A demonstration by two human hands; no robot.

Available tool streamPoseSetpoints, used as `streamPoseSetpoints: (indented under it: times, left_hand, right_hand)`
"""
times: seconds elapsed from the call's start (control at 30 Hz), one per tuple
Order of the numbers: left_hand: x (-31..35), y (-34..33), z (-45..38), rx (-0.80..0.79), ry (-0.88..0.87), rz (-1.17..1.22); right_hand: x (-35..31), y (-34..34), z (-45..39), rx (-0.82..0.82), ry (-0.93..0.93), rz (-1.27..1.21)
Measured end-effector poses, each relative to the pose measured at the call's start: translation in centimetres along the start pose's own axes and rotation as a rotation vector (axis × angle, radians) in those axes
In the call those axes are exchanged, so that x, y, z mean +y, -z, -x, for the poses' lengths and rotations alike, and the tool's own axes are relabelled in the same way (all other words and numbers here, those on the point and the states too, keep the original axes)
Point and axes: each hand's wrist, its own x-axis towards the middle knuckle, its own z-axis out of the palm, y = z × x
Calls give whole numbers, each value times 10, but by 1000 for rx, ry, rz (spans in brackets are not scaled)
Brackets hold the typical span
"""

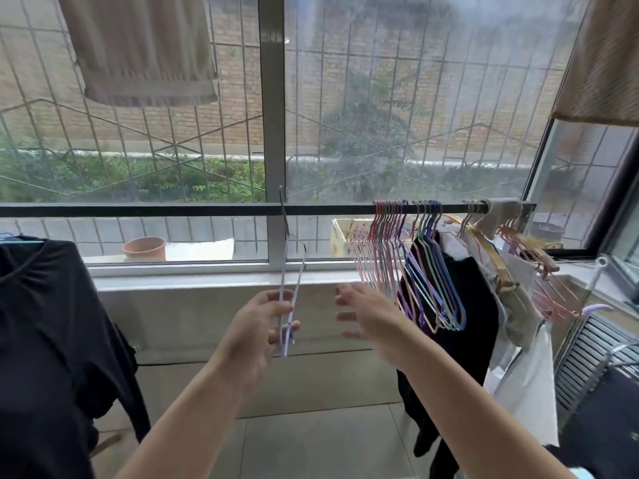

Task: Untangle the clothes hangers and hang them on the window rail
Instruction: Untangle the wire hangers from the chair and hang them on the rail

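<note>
My left hand (266, 326) grips the lower part of a pale lilac wire hanger (288, 281), seen edge-on. Its hook reaches up to the dark window rail (173, 210) near the window's centre post. My right hand (366, 311) is beside it, blurred, with fingers spread and nothing in them. It sits just left of a dense row of several coloured wire hangers (411, 267) hanging on the rail's right half.
Further right on the rail hang wooden and pink hangers (518, 250) and a grey cloth. Black and white garments hang below them. A black garment (45, 340) hangs at the left, a terracotta pot (144, 248) and a box (342, 236) sit on the sill, a towel hangs overhead.
</note>
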Motion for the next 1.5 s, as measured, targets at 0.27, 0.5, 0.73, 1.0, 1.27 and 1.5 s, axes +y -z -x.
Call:
streamPoseSetpoints:
  times: [0.27, 0.5, 0.73, 1.0, 1.27, 1.5]
  left_hand:
    - [-28, -12, 7, -238, 169, -91]
    - [-37, -16, 11, -254, 210, -140]
    - [-47, -33, 8, -152, 232, -102]
    - [-48, -19, 8, -210, 191, -230]
    - [-38, 14, 6, -50, 169, -272]
    - [-35, 27, 9, -29, 179, -289]
  right_hand:
    - [16, -37, 37, -359, -18, -83]
    - [40, -46, 35, -280, -13, -5]
    - [67, -65, 36, -19, 16, -47]
    - [76, -46, 40, 104, 59, -100]
    - [72, -12, -26, 317, 215, 244]
    - [52, -7, -56, 438, 198, 312]
